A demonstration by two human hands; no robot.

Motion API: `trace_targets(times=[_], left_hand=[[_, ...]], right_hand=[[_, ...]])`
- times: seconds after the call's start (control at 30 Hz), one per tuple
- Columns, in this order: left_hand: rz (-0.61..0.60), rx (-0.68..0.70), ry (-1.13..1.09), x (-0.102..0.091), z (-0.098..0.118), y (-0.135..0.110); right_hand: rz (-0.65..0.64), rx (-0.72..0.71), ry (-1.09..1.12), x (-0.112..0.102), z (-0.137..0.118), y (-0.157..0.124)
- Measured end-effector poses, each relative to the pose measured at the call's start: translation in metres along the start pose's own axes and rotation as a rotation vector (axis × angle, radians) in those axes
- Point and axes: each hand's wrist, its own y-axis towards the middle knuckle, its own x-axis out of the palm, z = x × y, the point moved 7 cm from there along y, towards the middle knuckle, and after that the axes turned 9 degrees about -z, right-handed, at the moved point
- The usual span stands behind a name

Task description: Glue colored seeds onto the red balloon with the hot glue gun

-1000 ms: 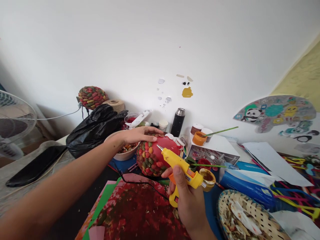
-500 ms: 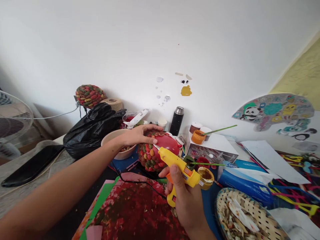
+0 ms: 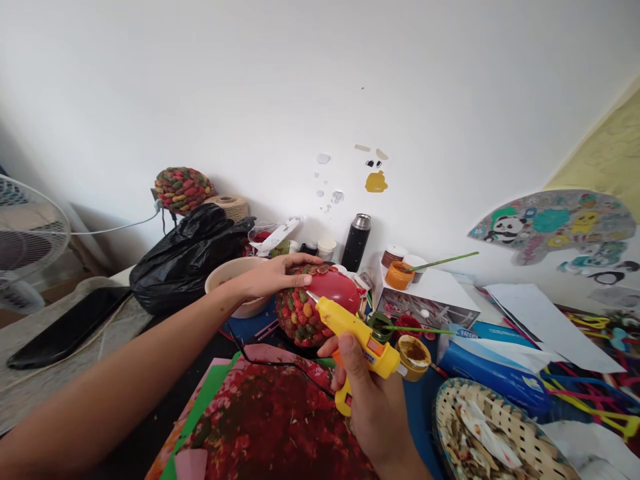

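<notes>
Left hand (image 3: pixel 273 277) rests open on top of the shell-covered ball (image 3: pixel 305 313), toward the far edge of the surface (image 3: pixel 50 393). Right hand (image 3: pixel 373 400), nearer me, grips the glue gun (image 3: pixel 357 333), nozzle angled up-left at the ball.

Glue gun (image 3: pixel 357 331): yellow, orange trigger. Ball (image 3: pixel 303 321): red, part-covered in red, green, orange mosaic. Bag (image 3: pixel 187 257): black. Flask (image 3: pixel 356 244): black.

left grip (image 3: pixel 270 277): flat, arm outstretched | right grip (image 3: pixel 373 393): clenched (thumb raised)
</notes>
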Motion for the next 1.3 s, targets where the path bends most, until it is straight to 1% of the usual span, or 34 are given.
trace_targets(times=[0.17,0.23,0.3,0.37,0.43,0.47,0.5,0.53,0.6,0.67,0.77,0.87,1.0,1.1,1.2,1.3], left_hand=[[0.031,0.027,-0.036,0.001,0.001,-0.002],[0.089,0.061,-0.032,-0.003,0.006,-0.009],[0.219,0.097,0.026,-0.014,0.011,-0.022],[0.396,0.098,0.095,-0.032,0.013,-0.041],[0.551,0.062,0.122,-0.052,0.007,-0.063],[0.597,0.032,0.137,-0.062,0.001,-0.073],[0.612,-0.01,0.174,-0.07,-0.006,-0.081],[0.595,-0.07,0.244,-0.078,-0.014,-0.087],[0.51,-0.208,0.473,-0.09,-0.031,-0.094],[0.483,-0.28,0.582,-0.101,-0.044,-0.1],[0.438,-0.325,0.65,-0.108,-0.057,-0.099],[0.362,-0.335,0.693,-0.102,-0.065,-0.09],[0.275,-0.34,0.732,-0.092,-0.069,-0.075],[0.218,-0.344,0.75,-0.088,-0.067,-0.07],[0.158,-0.36,0.785,-0.089,-0.059,-0.075],[0.03,-0.387,0.825,-0.087,-0.054,-0.084]], right_hand=[[-0.014,-0.013,0.017,-0.001,0.0,0.001],[-0.004,-0.009,0.009,-0.002,0.0,0.001],[0.017,-0.01,-0.009,-0.004,-0.001,0.001],[0.032,-0.02,-0.029,-0.005,-0.003,0.0],[0.034,-0.033,-0.046,-0.005,-0.004,0.0],[0.031,-0.035,-0.053,-0.005,-0.004,0.0],[0.027,-0.035,-0.056,-0.005,-0.003,0.0],[0.024,-0.034,-0.055,-0.005,-0.002,0.0],[0.021,-0.032,-0.045,-0.005,0.0,0.001],[0.024,-0.037,-0.027,-0.006,0.003,0.001],[0.024,-0.046,-0.009,-0.006,0.006,0.002],[0.013,-0.037,-0.014,-0.005,0.006,0.002],[0.007,-0.015,-0.024,-0.003,0.006,0.001],[0.011,0.003,-0.037,-0.003,0.007,0.0],[0.014,0.006,-0.042,-0.004,0.007,0.0],[0.013,-0.016,-0.034,-0.004,0.005,-0.001]])
